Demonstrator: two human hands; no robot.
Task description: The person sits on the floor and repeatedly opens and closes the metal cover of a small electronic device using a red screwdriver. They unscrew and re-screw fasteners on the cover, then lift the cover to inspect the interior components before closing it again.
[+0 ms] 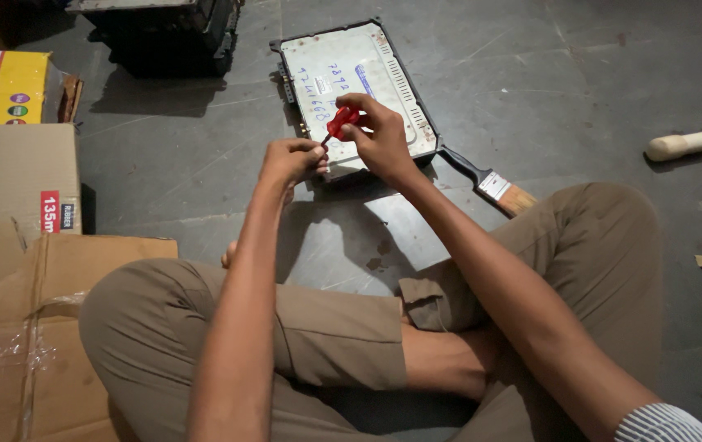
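The person is sitting cross-legged on the grey floor (580, 74), knees in brown trousers filling the near part of the view, with flattened cardboard boxes (31, 327) lying at their left. Both arms are reaching forward and the hands are meeting close together over the floor. The right hand (383, 139) is gripping a small red-handled screwdriver (341, 121) between fingers and thumb, its tip angling down toward the left hand (289, 160), which is curled shut around something too small to make out. Just beyond them, a flat grey metal device casing (351, 69) is lying on the floor, with a paintbrush (486, 180) touching its near right corner. Farther right, a pale wooden handle (695, 142) is lying well apart.
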